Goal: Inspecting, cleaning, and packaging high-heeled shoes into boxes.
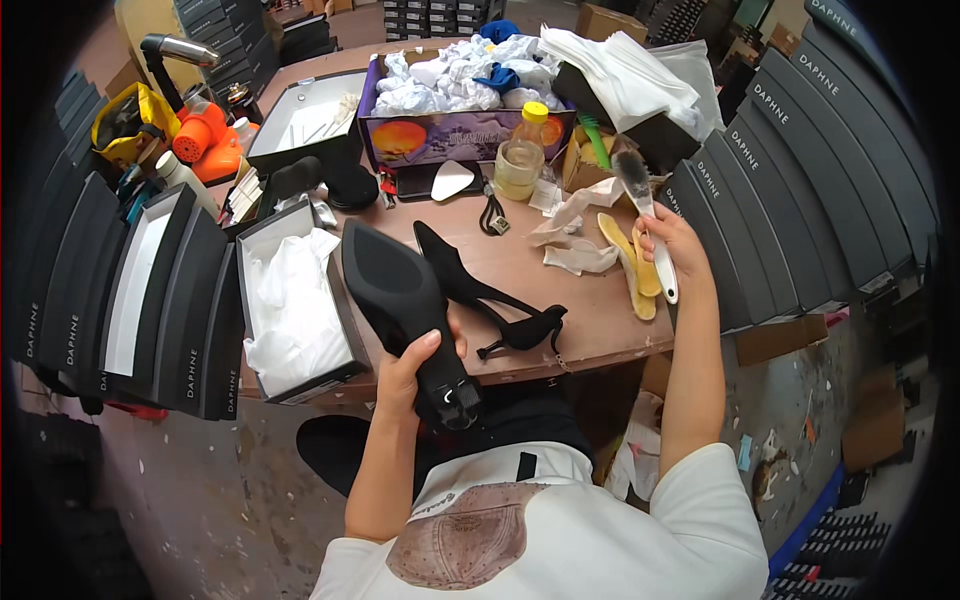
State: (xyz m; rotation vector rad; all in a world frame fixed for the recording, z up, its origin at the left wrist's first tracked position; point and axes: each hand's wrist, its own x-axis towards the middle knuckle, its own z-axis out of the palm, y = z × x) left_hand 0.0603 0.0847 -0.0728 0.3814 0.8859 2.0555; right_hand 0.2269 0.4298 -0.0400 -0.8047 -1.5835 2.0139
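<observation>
Shoeboxes crowd the table; left hand grips an upturned shoe, right hand a brush.

Holds 1 shoe in left hand, across front edge of table; holds 1 brush in right hand, near 2 insoles on table. Just right of held shoe, on table: 2nd shoe. Left of held shoe: 1 shoebox, tissue paper inside. Behind: 1 bottle before 1 carton of wads. At far left and far right: stacked shoeboxes.
</observation>
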